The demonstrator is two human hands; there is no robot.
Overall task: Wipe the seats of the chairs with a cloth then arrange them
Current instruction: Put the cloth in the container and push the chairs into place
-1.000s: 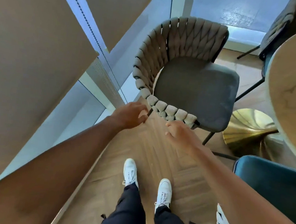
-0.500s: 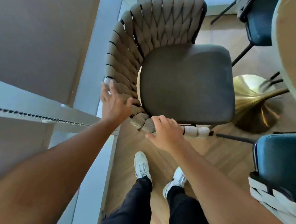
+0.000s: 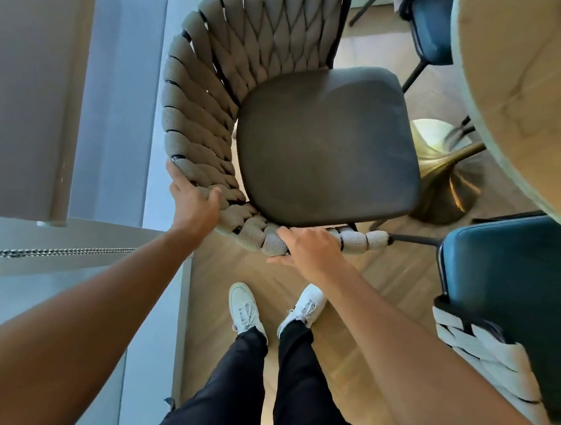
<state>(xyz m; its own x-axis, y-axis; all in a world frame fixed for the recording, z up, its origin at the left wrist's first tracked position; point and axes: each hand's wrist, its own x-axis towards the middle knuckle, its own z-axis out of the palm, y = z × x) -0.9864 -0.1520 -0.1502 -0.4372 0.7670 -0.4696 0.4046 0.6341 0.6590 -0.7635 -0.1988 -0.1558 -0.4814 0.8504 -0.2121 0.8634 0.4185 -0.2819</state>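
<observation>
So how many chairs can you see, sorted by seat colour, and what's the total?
Grey seat: 1, the woven-back chair gripped by the left hand and right hand.
Blue seat: 2, one at right, one at top.
Total: 3 chairs.

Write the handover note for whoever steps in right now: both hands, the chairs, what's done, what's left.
Left hand: grips the woven backrest rim of the grey chair.
Right hand: fingers curled over the same rim, nearer the arm end.
Grey chair: upright on the wood floor, beside the round table. Two blue chairs sit nearby at the table.
Done: cannot tell whether any seat is wiped; no cloth in view.
Left: set this chair in place, then arrange the others.
</observation>
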